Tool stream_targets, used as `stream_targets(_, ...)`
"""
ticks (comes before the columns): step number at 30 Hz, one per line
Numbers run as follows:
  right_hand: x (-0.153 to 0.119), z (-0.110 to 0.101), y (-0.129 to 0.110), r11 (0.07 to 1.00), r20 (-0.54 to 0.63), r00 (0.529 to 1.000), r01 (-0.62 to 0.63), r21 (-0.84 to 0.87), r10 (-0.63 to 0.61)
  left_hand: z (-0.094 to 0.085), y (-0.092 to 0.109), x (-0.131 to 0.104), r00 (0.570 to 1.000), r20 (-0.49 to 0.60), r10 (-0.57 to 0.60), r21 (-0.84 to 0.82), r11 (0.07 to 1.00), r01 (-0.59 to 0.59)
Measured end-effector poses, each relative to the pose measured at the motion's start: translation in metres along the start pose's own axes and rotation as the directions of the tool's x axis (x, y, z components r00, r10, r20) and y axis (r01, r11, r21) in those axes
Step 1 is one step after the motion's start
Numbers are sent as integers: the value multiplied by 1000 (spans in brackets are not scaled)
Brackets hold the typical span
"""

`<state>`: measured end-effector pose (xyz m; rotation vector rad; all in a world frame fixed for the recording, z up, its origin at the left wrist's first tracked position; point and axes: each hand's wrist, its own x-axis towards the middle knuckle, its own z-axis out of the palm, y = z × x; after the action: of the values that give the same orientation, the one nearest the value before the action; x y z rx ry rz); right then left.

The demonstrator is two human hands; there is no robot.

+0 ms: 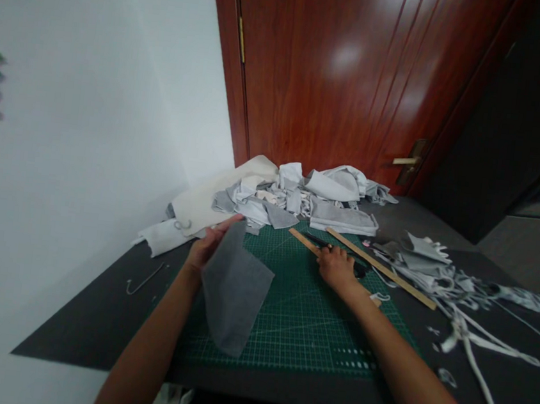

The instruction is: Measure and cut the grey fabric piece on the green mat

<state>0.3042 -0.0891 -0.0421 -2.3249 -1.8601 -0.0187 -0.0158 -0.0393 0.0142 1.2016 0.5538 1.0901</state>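
Observation:
My left hand (208, 244) is closed on a piece of grey fabric (234, 291), which hangs down over the left part of the green cutting mat (284, 338). At the mat's upper right, my right hand (337, 267) rests palm down over a wooden ruler (305, 240) and beside black scissors (359, 270). Its fingers are curled, and what lies under them is partly hidden. A second, longer wooden ruler (388, 273) lies slanted just beyond this hand.
Grey and white fabric scraps (270, 195) are heaped along the back, with a folded grey stack (344, 217). White cords (470, 339) and more scraps (421, 253) lie at right. A wire hook (143, 280) is at left. A wall and a door (322, 72) border the table.

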Motion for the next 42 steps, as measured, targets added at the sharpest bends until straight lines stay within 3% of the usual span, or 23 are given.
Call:
stream_targets(3,-1,1,-1,1000,-8,1000,7,3,-7,42,-27,0,952,272,-140,-111,978,175)
stream_targets(6,0,5,2,1000,-11,1000,18,26,-17,78,-63,-2,826,500,-260,-159,910,383)
stream_targets(8,2,7,3,999,-26,1000,17,51,-16,88,-82,-6,742,599,-299,-139,875,465)
stream_targets(10,3,7,2,996,-51,998,31,87,-27,86,-91,-7,711,634,-305,-108,875,471)
stream_targets(11,3,7,0,992,-60,997,59,111,-53,82,-92,-6,732,611,-302,-78,897,435)
stream_targets(13,4,7,-5,975,-67,987,154,161,-145,68,-85,2,844,462,-271,56,959,277)
stream_targets(14,4,8,-9,956,-65,976,219,194,-210,59,-79,7,926,313,-212,197,968,155)
stream_targets(15,3,10,-13,926,-61,957,291,241,-285,50,-72,14,979,160,-123,383,922,53)
stream_targets(16,2,14,-17,885,-59,933,356,301,-356,39,-65,20,994,85,-68,454,891,22)
stream_targets(19,-4,28,-27,730,-91,892,417,541,-442,4,-48,32,999,-19,48,592,806,-27)
stream_targets(20,-6,33,-30,681,-106,899,395,617,-425,-8,-46,33,997,7,73,738,672,-55)
stream_targets(22,-8,41,-34,607,-130,921,344,717,-368,-28,-47,33,992,123,-29,882,461,-96)
stream_targets(23,-9,43,-35,573,-142,926,331,750,-349,-35,-50,33,989,134,-57,888,450,-95)
stream_targets(28,-6,32,-38,388,-189,944,287,876,-272,-45,-60,37,985,170,-15,844,519,-137)
stream_targets(34,-14,8,-39,92,-124,982,138,986,-146,-36,-41,37,985,133,107,676,717,-169)
stream_targets(37,-16,1,-37,-6,-69,991,68,998,-117,-32,-34,32,984,128,121,611,772,-174)
stream_targets(39,-13,-1,-34,27,13,990,-9,1000,-138,-31,-31,32,986,123,117,581,796,-167)
stream_targets(40,-11,-1,-32,134,56,985,-34,990,-166,-32,-31,32,987,111,119,571,805,-161)
stream_targets(42,-7,-1,-28,463,129,966,-11,886,-223,-33,-30,34,986,51,158,607,779,-156)
